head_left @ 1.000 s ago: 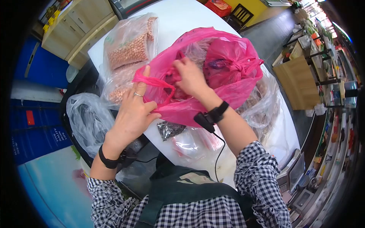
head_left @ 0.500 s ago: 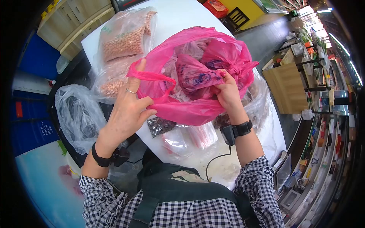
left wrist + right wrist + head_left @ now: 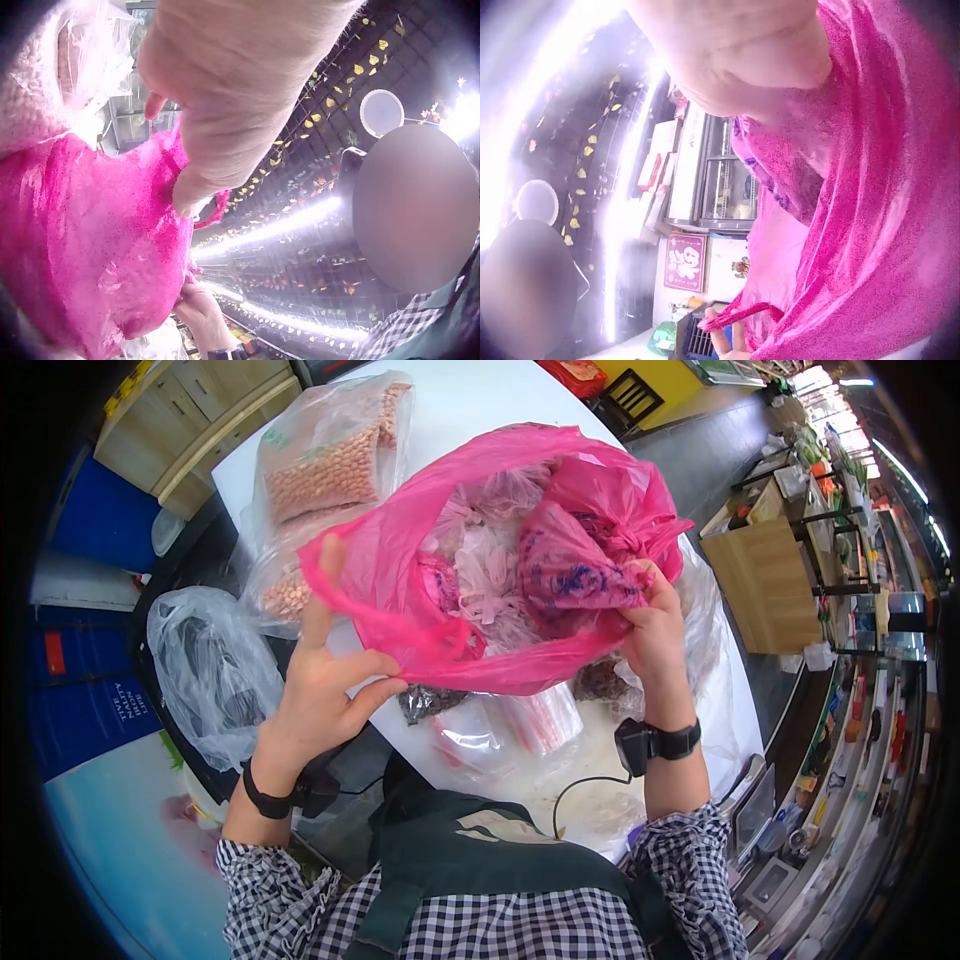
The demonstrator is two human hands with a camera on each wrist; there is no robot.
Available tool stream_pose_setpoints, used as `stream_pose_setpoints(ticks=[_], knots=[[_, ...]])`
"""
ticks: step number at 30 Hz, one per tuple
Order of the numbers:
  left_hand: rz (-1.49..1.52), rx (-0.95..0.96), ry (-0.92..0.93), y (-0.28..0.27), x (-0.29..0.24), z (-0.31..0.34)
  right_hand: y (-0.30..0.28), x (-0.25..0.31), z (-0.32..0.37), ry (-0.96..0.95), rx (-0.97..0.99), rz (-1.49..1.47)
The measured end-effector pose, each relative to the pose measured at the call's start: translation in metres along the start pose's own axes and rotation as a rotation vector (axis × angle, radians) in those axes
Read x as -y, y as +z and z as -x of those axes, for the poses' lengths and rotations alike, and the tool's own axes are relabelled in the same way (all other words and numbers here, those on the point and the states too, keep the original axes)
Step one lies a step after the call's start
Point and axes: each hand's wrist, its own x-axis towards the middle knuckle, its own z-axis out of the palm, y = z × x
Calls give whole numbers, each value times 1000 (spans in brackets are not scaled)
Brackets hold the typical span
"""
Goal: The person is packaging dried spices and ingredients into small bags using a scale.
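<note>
A large pink plastic bag (image 3: 470,672) stands wide-mouthed on the white table. My left hand (image 3: 325,685) holds its left side, one finger raised through the handle loop and the thumb and another finger pinching the rim. At the right of the mouth, my right hand (image 3: 655,630) pinches the end of a smaller pink bag with blue print (image 3: 575,575). Behind that printed bag lies a knotted pink bag (image 3: 615,500). Crumpled clear bags (image 3: 490,565) fill the middle of the large bag. In the right wrist view the blue-printed bag (image 3: 776,176) shows below the right hand.
Clear bags of pinkish nuts (image 3: 325,475) lie at the back left of the white table (image 3: 475,400). Nearer me are a small dark-filled bag (image 3: 428,702) and flat clear packets (image 3: 535,722). An empty-looking clear bag (image 3: 215,670) hangs off to the left.
My right hand has come up from inside the large bag pinching the printed bag, and has moved right with it. The left hand has shifted left with the handle, and the clear bags inside now show more.
</note>
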Motion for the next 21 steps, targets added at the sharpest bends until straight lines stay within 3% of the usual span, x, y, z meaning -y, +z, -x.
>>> stream_pose_setpoints(ticks=[5,12,14,15,17,21], knots=[[34,-169,171,-2,6,2,-3,14,25,47,68,333],[93,-207,152,-1,11,-6,2,10,33,85,99,440],[260,-161,-26,0,5,-5,7,12,33,74,103,464],[260,-156,-26,2,1,-8,8,12,32,75,100,462],[638,-244,-71,10,-9,-17,9,12,30,40,171,497],[717,-273,59,4,-5,-24,17,12,29,11,215,529]])
